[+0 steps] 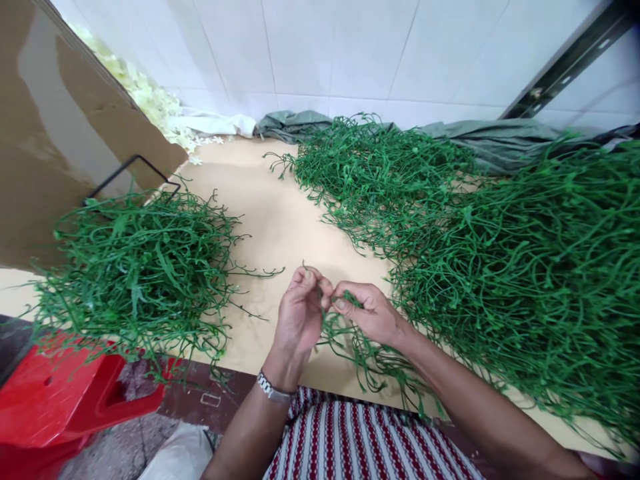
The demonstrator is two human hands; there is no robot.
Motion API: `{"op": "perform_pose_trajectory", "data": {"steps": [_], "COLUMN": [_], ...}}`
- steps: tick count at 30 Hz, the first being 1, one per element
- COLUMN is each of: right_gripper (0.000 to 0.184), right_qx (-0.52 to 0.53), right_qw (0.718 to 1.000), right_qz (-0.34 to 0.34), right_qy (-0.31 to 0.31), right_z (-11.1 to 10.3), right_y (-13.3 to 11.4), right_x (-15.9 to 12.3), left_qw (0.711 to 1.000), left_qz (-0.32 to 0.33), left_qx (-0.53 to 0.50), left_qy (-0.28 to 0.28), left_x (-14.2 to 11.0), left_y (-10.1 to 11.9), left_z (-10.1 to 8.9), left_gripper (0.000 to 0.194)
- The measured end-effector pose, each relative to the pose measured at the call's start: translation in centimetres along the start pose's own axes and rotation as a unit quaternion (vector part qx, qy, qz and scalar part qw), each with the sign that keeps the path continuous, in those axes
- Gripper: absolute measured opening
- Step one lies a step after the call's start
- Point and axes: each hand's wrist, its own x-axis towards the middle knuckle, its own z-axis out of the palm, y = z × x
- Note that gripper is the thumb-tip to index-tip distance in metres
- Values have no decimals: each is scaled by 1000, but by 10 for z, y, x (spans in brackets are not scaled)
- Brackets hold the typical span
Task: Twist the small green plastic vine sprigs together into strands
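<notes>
My left hand (300, 310) and my right hand (367, 310) meet over the front of a tan table (280, 227). Both pinch the same green plastic stem (350, 340), fingers closed around its upper end. The stem's thin branches trail down toward my lap, between my forearms. A metal watch sits on my left wrist. A big heap of the same green stems (530, 280) lies just right of my right hand. A smaller pile of green stems (140, 267) rests to the left of my left hand.
A red plastic stool (65, 400) stands under the left pile. A brown cardboard sheet (60, 127) leans at the far left, with pale yellow petals (150, 100) behind it. Grey-green cloth (300, 125) lies along the white tiled wall. A white bag (180, 453) lies on the floor.
</notes>
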Motion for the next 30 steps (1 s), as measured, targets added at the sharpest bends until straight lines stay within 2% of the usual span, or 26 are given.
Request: {"op": "perform_pose_trajectory", "data": {"steps": [3,7,10,12,16,21,26,28,30], "right_gripper": [18,23,24,21,16,11,14,12,13], "right_qx": [-15,-21,-28,-52,-112,-207,-220,-217,-212], "right_qw": [1000,991,973,965,972,971,975,976,977], "right_qz": [-8,10,-30,-51,-43,-11,27,28,22], "right_qy": [5,129,227,253,200,116,3,-6,18], "right_z": [0,-7,-22,-32,-41,-30,-20,-19,-19], "right_y": [0,-1,-3,-5,-10,-17,-16,-12,-9], "right_x": [0,0,-2,-4,-10,-7,4,5,4], "left_qw": [999,998,997,996,993,989,983,983,980], "left_qz": [30,42,48,64,97,121,139,133,129], "left_qx": [14,52,53,57,62,81,114,128,146], "left_qy": [-7,14,19,19,33,42,32,25,21], "left_x": [3,6,8,10,10,6,4,3,1], "left_y": [5,6,6,5,2,-2,-4,-5,-5], "left_z": [1,-2,-6,-7,-7,1,5,3,-1], "left_gripper": [18,17,21,21,17,15,13,10,7]}}
